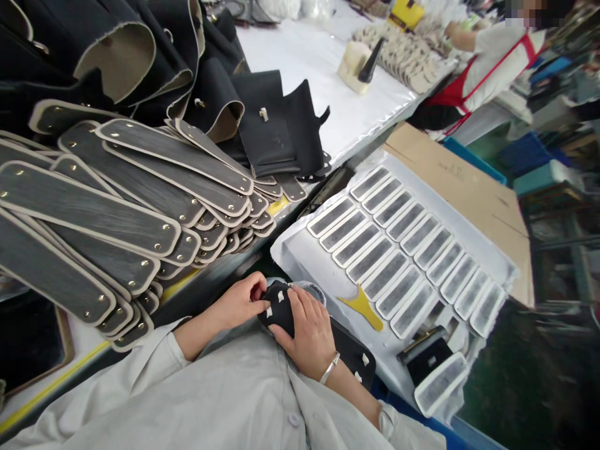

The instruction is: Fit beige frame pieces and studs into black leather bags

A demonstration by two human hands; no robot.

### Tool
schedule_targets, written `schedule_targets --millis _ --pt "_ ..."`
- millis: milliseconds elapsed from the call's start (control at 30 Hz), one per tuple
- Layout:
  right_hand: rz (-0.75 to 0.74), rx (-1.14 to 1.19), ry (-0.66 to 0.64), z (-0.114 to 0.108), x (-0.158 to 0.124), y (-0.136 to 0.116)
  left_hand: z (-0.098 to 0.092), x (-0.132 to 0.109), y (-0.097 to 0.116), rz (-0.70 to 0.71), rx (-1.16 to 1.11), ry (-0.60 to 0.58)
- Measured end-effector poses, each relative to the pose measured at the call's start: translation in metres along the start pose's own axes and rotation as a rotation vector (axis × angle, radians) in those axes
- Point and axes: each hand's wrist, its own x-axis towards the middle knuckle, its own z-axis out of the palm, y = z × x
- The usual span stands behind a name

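Note:
A flat black leather piece [349,353] with small white tabs lies in my lap. My left hand [239,302] pinches its upper end, fingers closed on the edge. My right hand [307,331], a silver bracelet at the wrist, presses down on the piece with fingers curled over it. A round clear container [313,290] shows just behind my right hand. A yellow scraper-shaped tool [364,307] lies on the white sheet [300,253] close by.
Two rows of grey-coated rectangular strips [398,250] lie on the white sheet over a cardboard box [462,181]. Stacked dark studded strips [112,212] and black bag shells [276,125] crowd the table at left. Another person [487,56] works at the far right.

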Motion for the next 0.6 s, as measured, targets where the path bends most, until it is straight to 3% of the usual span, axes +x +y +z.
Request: schedule_targets --millis 100,233,600 --pt "0.022 0.042 -0.012 -0.001 0.003 0.001 0.001 0.001 0.002 0.048 0.031 0.020" --pt "0.047 0.095 -0.041 -0.002 0.005 0.004 -0.002 0.004 0.003 0.100 0.052 -0.050" --pt "0.114 0.094 -0.060 -0.002 0.014 -0.004 -0.008 0.013 -0.010 0.060 -0.104 -0.150"
